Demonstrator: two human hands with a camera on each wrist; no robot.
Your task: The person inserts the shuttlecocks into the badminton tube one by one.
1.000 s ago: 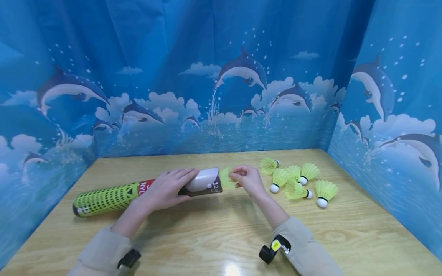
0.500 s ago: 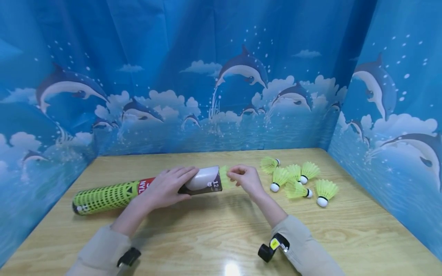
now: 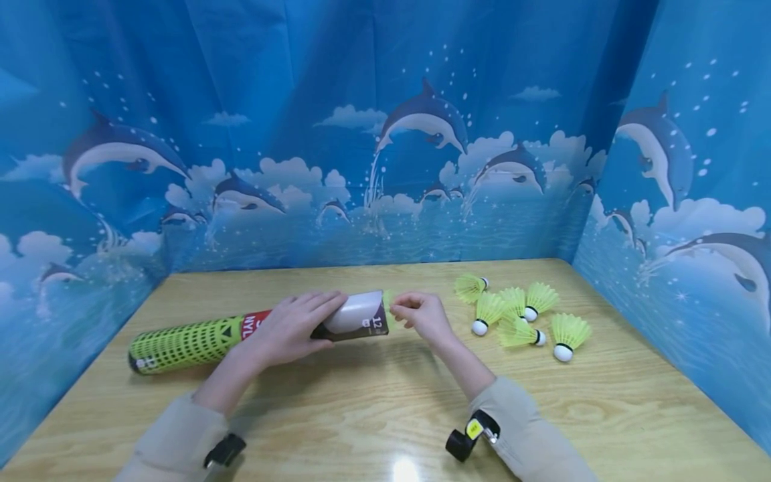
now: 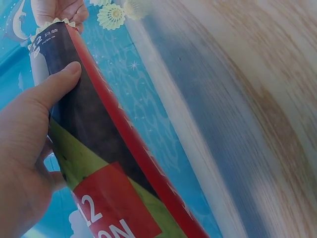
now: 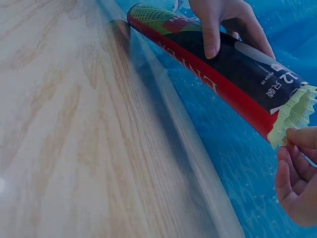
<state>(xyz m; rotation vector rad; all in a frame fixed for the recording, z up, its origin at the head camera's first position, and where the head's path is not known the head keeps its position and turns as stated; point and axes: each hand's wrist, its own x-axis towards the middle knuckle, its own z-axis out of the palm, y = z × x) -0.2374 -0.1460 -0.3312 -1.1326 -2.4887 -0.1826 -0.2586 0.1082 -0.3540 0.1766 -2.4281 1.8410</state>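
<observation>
Left hand (image 3: 292, 330) curled round tube (image 3: 357, 316). Right hand (image 3: 425, 317) pinches skirt edge of shuttlecock (image 5: 298, 110), mostly inside tube's mouth. Six other shuttlecocks (image 3: 569, 329) on desk (image 3: 361, 415), beyond right hand's right side.

Light wood-grain table (image 3: 373, 415), with a blue curtain (image 3: 253, 87) round the back and sides, full of leaping dolphins (image 3: 423, 110) and puffy clouds (image 3: 289, 177).

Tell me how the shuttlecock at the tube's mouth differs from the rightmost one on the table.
The shuttlecock at the mouth sits mostly inside the tube, its base hidden; the rightmost shuttlecock lies loose on the table, white base visible. The right hand pinches the first one's rim; no hand touches the rightmost shuttlecock. Both have yellow-green skirts.
</observation>
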